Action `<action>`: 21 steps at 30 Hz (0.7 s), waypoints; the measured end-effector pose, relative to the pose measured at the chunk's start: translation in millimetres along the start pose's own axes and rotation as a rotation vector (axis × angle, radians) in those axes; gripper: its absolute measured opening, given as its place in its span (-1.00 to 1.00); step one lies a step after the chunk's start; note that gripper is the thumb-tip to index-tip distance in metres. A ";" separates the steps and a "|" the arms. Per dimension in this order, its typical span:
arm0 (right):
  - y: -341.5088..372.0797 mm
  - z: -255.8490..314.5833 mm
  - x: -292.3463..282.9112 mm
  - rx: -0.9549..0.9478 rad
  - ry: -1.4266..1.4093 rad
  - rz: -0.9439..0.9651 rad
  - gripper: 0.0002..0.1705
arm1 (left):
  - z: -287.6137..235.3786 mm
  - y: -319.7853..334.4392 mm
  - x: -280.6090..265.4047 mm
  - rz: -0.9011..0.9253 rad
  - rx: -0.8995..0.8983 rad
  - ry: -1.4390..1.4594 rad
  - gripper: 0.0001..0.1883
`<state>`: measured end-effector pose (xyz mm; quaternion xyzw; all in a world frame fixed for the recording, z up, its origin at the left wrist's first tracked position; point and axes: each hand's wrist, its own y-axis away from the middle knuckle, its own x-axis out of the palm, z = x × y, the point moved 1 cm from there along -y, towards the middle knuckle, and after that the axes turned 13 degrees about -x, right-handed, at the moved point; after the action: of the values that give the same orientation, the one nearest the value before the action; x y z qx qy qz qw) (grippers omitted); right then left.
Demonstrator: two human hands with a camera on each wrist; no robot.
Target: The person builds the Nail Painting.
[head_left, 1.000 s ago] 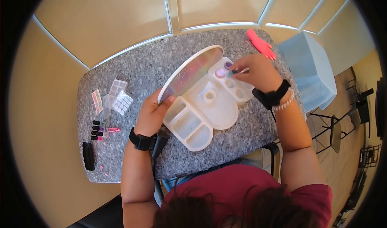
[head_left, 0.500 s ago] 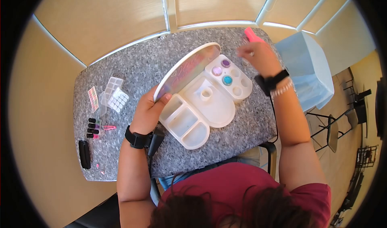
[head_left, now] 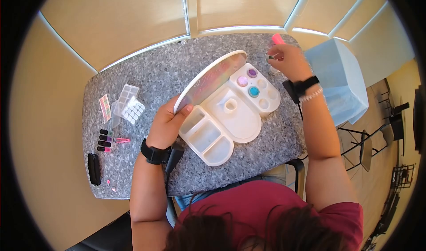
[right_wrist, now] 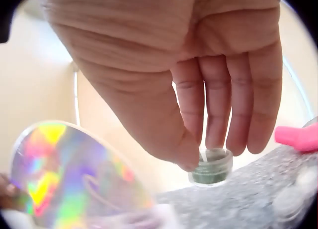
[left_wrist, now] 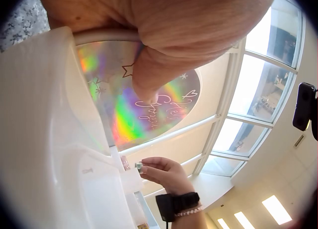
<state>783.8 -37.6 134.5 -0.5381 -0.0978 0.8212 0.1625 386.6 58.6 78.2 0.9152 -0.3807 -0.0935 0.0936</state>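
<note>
A white cosmetic case stands on the table with its rounded lid tilted up. The lid carries a shiny holographic panel with white lettering. My left hand grips the lid's near end, thumb over the panel. Purple, pale pink and teal glitter jars sit in the round wells at the case's right; the other wells there hold nothing. Beyond the case's back right corner, my right hand pinches a small clear jar of green glitter between thumb and fingers, close over the tabletop.
A pink glove lies at the back right, partly hidden by the right hand. To the left are a sticker sheet, a clear compartment box, black-capped bottles, a pink clip and a black pouch.
My right hand has left the teal jar in a well, moved away to the back right and taken up the green glitter jar. The left hand keeps its hold on the lid.
</note>
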 end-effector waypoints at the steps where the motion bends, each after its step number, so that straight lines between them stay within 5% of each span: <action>1: 7.0 21.3 -7.4 -0.015 -0.130 -0.033 -0.73 | 0.1 0.4 -0.1 0.009 -0.004 -0.003 -0.68; 8: 31.6 73.1 -7.6 -0.150 -0.137 0.191 -0.56 | 1.4 0.6 0.0 -0.008 -0.007 -0.038 -0.67; 12: 32.7 64.9 2.8 -0.202 -0.094 0.147 -0.58 | 0.7 2.0 0.2 -0.003 0.000 -0.028 -0.65; 15: 29.4 60.9 2.4 -0.192 -0.101 0.153 -0.57 | 2.3 2.4 0.5 -0.003 0.001 -0.022 -0.65; 17: 18.8 40.5 -6.8 -0.004 -0.245 0.148 -0.56 | 3.2 2.0 -0.2 0.001 -0.006 -0.020 -0.65; 21: 17.8 -25.1 -3.6 -0.106 0.213 0.205 -0.62 | 4.3 2.1 -1.1 -0.002 0.003 -0.038 -0.65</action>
<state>805.2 -55.8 121.5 -0.6372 -0.0678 0.7655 0.0588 383.3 57.4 74.6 0.9137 -0.3817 -0.1106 0.0851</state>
